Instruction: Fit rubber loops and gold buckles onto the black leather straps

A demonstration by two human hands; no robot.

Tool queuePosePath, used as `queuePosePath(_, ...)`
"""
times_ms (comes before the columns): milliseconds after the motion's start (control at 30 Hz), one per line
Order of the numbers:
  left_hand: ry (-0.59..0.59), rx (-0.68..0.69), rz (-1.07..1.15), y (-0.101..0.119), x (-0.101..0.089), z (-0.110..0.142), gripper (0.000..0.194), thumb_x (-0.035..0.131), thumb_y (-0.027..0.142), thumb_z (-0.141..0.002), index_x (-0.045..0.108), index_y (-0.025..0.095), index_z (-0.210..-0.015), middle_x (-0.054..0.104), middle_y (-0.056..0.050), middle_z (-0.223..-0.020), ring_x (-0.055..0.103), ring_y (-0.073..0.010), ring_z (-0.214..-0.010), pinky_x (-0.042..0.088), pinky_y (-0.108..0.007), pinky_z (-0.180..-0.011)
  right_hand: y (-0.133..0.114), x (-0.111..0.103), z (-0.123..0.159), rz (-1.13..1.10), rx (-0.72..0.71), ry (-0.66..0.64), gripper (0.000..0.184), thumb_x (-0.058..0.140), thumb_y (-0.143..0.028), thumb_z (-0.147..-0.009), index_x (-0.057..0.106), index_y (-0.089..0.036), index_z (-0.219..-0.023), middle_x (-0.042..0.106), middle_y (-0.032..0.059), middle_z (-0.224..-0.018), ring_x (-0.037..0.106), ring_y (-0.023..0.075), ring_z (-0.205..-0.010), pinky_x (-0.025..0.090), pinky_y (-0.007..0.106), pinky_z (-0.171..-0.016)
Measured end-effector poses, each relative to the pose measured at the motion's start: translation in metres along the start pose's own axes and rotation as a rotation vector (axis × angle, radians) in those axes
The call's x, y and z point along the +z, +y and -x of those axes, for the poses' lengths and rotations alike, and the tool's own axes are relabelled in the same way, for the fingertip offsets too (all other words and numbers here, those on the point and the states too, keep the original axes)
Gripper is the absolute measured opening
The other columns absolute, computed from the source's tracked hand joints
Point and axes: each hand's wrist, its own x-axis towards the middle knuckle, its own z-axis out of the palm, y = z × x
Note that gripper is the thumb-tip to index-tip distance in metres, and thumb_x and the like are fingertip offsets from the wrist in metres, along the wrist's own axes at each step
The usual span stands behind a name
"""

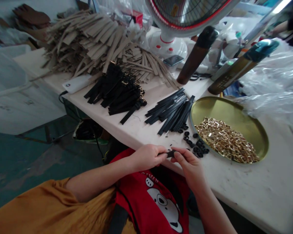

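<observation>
My left hand (147,156) and my right hand (189,164) meet at the near edge of the white table (246,185), both closed on the same short black strap piece (170,153) held between them. Just beyond my right hand lie several small black loops (196,146). A loose bundle of black straps (172,110) lies past the loops. To the right, a round brass tray (215,109) holds a heap of small gold metal buckles (228,141).
A pile of finished black straps (119,91) and a big heap of tan strips (97,42) fill the far left of the table. A fan (180,19), two dark bottles (197,53), a phone (173,60) and plastic bags (275,91) stand behind. The floor lies left.
</observation>
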Motion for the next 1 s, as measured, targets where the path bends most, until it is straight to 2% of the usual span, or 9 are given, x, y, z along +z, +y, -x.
queuePosePath(133, 0.017, 0.062, -0.050, 0.000, 0.005, 0.007, 0.024, 0.040, 0.026, -0.083, 0.063, 0.019, -0.087, 0.063, 0.000, -0.073, 0.053, -0.0116, -0.062, 0.034, -0.019, -0.056, 0.013, 0.006, 0.013, -0.356, 0.179, -0.053, 0.030, 0.068, -0.037, -0.068, 0.064, -0.022, -0.094, 0.066, 0.0000, -0.075, 0.060, 0.0130, -0.064, 0.048, 0.029, -0.066)
queuePosePath(333, 0.030, 0.019, -0.070, 0.004, 0.018, 0.008, 0.023, 0.040, 0.025, -0.084, 0.061, 0.017, -0.079, 0.062, -0.001, -0.069, 0.054, -0.0128, -0.062, 0.035, -0.020, -0.056, 0.028, 0.018, 0.023, -0.429, 0.097, -0.046, 0.023, 0.067, -0.032, -0.071, 0.065, -0.022, -0.092, 0.064, -0.0017, -0.072, 0.057, 0.0105, -0.064, 0.046, 0.024, -0.066)
queuePosePath(467, 0.046, 0.011, 0.100, 0.009, 0.020, 0.008, 0.023, 0.043, 0.026, -0.083, 0.053, 0.017, -0.101, 0.064, -0.002, -0.083, 0.057, -0.0138, -0.072, 0.040, -0.021, -0.063, 0.018, 0.017, 0.023, -0.542, 0.080, 0.054, 0.019, 0.068, -0.031, -0.069, 0.064, -0.022, -0.086, 0.065, -0.0017, -0.077, 0.057, 0.0100, -0.062, 0.047, 0.024, -0.063)
queuePosePath(533, 0.036, 0.021, 0.164, 0.010, 0.020, 0.009, 0.025, 0.045, 0.023, -0.081, 0.049, 0.017, -0.105, 0.064, -0.003, -0.090, 0.057, -0.0146, -0.080, 0.042, -0.022, -0.068, 0.014, 0.018, 0.022, -0.600, 0.084, 0.085, 0.017, 0.070, -0.030, -0.067, 0.064, -0.022, -0.081, 0.066, -0.0026, -0.074, 0.057, 0.0090, -0.059, 0.047, 0.023, -0.061)
queuePosePath(633, 0.069, -0.012, 0.209, 0.008, 0.021, 0.009, 0.018, 0.046, 0.020, -0.079, 0.047, 0.017, -0.097, 0.064, -0.004, -0.089, 0.058, -0.0147, -0.081, 0.043, -0.023, -0.069, 0.014, 0.021, 0.024, -0.619, 0.092, 0.045, 0.017, 0.070, -0.029, -0.067, 0.064, -0.022, -0.080, 0.064, -0.0030, -0.070, 0.056, 0.0094, -0.060, 0.045, 0.022, -0.061)
queuePosePath(733, 0.087, -0.090, 0.298, 0.005, 0.023, 0.008, 0.016, 0.046, 0.023, -0.078, 0.042, 0.018, -0.093, 0.063, -0.002, -0.083, 0.058, -0.0119, -0.065, 0.044, -0.022, -0.059, 0.017, 0.023, 0.027, -0.545, 0.074, 0.021, 0.019, 0.069, -0.031, -0.068, 0.064, -0.022, -0.084, 0.062, -0.0031, -0.066, 0.055, 0.0112, -0.061, 0.045, 0.024, -0.062)
queuePosePath(800, 0.085, -0.142, 0.360, 0.003, 0.022, 0.007, 0.017, 0.048, 0.023, -0.077, 0.040, 0.018, -0.091, 0.062, 0.000, -0.079, 0.056, -0.0097, -0.055, 0.042, -0.020, -0.052, 0.018, 0.021, 0.028, -0.500, 0.026, 0.014, 0.022, 0.063, -0.038, -0.073, 0.064, -0.021, -0.087, 0.062, -0.0009, -0.069, 0.055, 0.0132, -0.064, 0.045, 0.026, -0.065)
queuePosePath(900, 0.114, -0.181, 0.398, 0.003, 0.021, 0.007, 0.019, 0.052, 0.024, -0.074, 0.038, 0.019, -0.086, 0.061, 0.001, -0.075, 0.056, -0.0094, -0.054, 0.042, -0.020, -0.051, 0.016, 0.017, 0.030, -0.529, -0.022, -0.016, 0.031, 0.051, -0.047, -0.079, 0.065, -0.020, -0.085, 0.062, 0.0022, -0.076, 0.055, 0.0152, -0.071, 0.044, 0.028, -0.069)
queuePosePath(1000, 0.101, -0.157, 0.332, 0.005, 0.021, 0.007, 0.018, 0.053, 0.030, -0.075, 0.041, 0.019, -0.082, 0.060, 0.002, -0.070, 0.056, -0.0112, -0.058, 0.040, -0.020, -0.053, 0.016, 0.015, 0.028, -0.524, 0.042, -0.040, 0.018, 0.059, -0.039, -0.075, 0.062, -0.022, -0.078, 0.058, -0.0016, -0.070, 0.051, 0.0122, -0.065, 0.043, 0.024, -0.064)
